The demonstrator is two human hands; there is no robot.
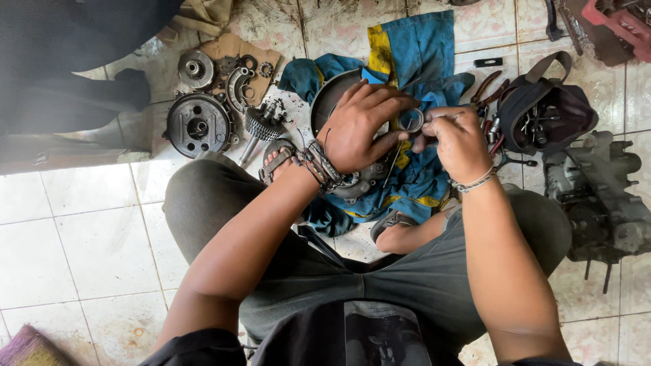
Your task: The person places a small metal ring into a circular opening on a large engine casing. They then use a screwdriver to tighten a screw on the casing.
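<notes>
We judge that the small grey metal ring (411,120), clamped between the fingers of our left hand (359,129) and right hand (458,139), could slip and drop onto the blue-and-yellow cloth (413,54) just beneath them, since both pinch only its thin rim.

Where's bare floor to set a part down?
Bare tiles lie left of the left knee, below the clutch drum. Crowded: parts on the cardboard, blue cloth under both hands, tool bag and engine case on the right.
</notes>
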